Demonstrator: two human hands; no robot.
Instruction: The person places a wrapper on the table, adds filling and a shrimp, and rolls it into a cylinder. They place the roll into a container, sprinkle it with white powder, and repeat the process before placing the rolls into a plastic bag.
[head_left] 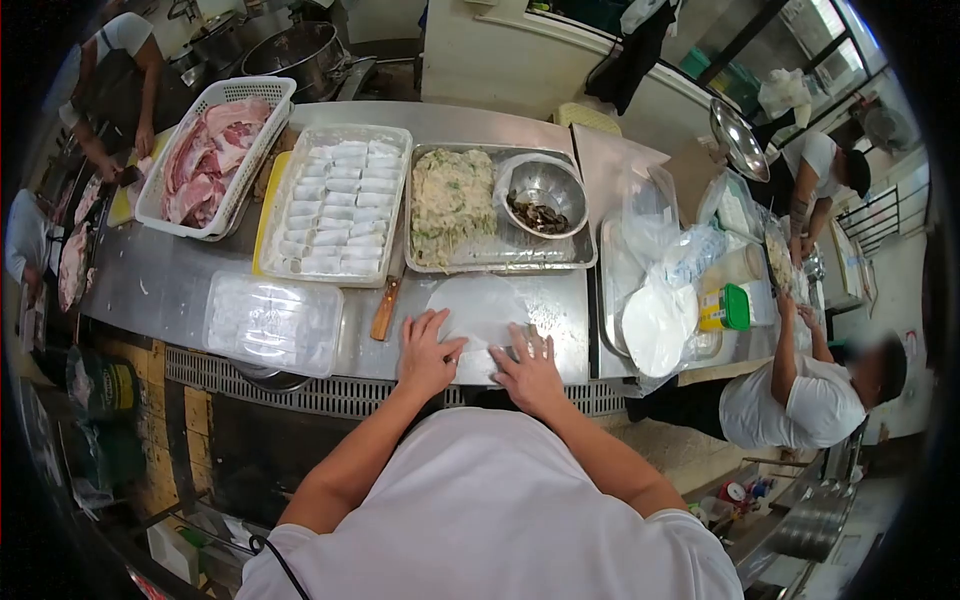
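Note:
A thin, round, translucent wrapper sheet [480, 296] lies on the steel table before me. My left hand [429, 356] rests at the sheet's near left edge, fingers stretched forward and apart. At the near right edge lies my right hand [530, 368], palm down with its fingers spread. Just beyond the sheet, a metal tray [540, 258] bears a pale filling mix [452, 195] flecked with green. On the same tray stands a steel bowl [560, 183] with dark pieces in it. Left of my left hand is a knife's wooden handle [384, 312]; its blade is mostly hidden.
White rolls fill a white tray [402, 170] at left, beside a basket [150, 205] of raw meat. A clear lidded container [272, 322] sits nearer. White round sheets [658, 330] and a green-lidded tub [735, 307] stand right. People work at both sides.

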